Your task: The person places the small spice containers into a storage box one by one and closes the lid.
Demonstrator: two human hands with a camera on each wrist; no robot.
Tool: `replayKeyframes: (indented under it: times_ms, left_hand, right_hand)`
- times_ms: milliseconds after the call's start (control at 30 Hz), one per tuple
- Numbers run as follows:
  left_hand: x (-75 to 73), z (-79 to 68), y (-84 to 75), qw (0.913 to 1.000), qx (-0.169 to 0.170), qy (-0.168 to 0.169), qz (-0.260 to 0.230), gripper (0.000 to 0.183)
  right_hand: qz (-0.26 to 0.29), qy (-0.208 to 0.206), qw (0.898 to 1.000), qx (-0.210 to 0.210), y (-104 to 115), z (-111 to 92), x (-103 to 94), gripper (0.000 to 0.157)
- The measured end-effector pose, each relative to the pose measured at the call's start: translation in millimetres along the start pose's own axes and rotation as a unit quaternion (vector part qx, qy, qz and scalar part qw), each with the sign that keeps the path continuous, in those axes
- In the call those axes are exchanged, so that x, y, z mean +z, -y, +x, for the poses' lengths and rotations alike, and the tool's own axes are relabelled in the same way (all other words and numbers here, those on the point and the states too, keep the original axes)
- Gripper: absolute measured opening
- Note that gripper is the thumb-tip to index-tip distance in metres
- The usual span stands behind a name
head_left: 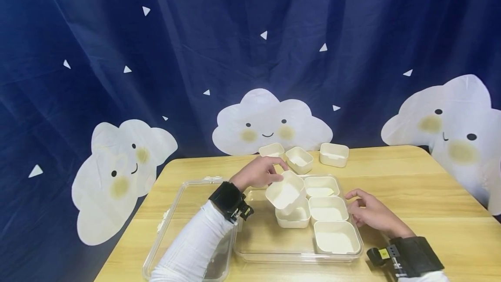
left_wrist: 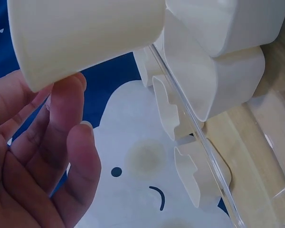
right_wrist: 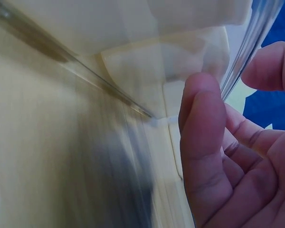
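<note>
My left hand pinches the rim of a small cream plastic container, which hangs tilted over the clear plastic box. In the left wrist view, fingertips lie at that container's edge. Right below it, another cream container sits inside the box. Three more line the box's right side: a front one, a middle one and a back one. My right hand rests with loosely bent fingers at the box's right wall; in the right wrist view, its fingers overlap the clear side.
Behind the box stand three loose cream containers: a left one, a middle one and a right one. A clear lid with latches lies left of the box, under my left forearm. A blue cloud-patterned curtain hangs behind the wooden table.
</note>
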State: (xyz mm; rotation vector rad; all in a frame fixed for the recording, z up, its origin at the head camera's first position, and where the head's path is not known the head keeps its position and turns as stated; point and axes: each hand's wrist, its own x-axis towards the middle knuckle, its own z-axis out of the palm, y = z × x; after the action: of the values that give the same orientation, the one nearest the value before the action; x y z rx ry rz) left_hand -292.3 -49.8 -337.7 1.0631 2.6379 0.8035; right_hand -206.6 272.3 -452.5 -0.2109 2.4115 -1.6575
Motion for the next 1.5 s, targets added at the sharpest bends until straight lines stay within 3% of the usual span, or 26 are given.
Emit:
replayKeyframes:
  times_ms: [300, 600, 900, 1233, 1500]
  left_hand:
    - [2.5, -3.3, -4.4, 0.9995, 0.014, 0.023, -0.016, 0.02]
    - [4.0, -1.6, -9.7, 0.9975, 0.04, 0.052, 0.027, 0.021]
    - [8.1, 0.0, -13.1, 0.9941, 0.077, 0.069, 0.033, 0.021]
    - [15.0, 2.1, -16.2, 0.9909, 0.072, 0.099, 0.056, 0.022]
    - [23.2, 3.1, -17.1, 0.9874, 0.089, 0.118, 0.057, 0.024]
  right_hand:
    - [0.001, -0.003, 1.0, 0.016, -1, 0, 0.2, 0.044]
    - [-0.003, -0.001, 1.0, 0.017, 1, 0, -0.7, 0.043]
    - [-0.005, -0.002, 1.0, 0.017, 3, -1, -0.6, 0.042]
    - [-0.009, -0.008, 1.0, 0.024, 3, -1, 0.2, 0.042]
    - [-0.005, -0.001, 1.0, 0.017, 4, -2, -0.8, 0.042]
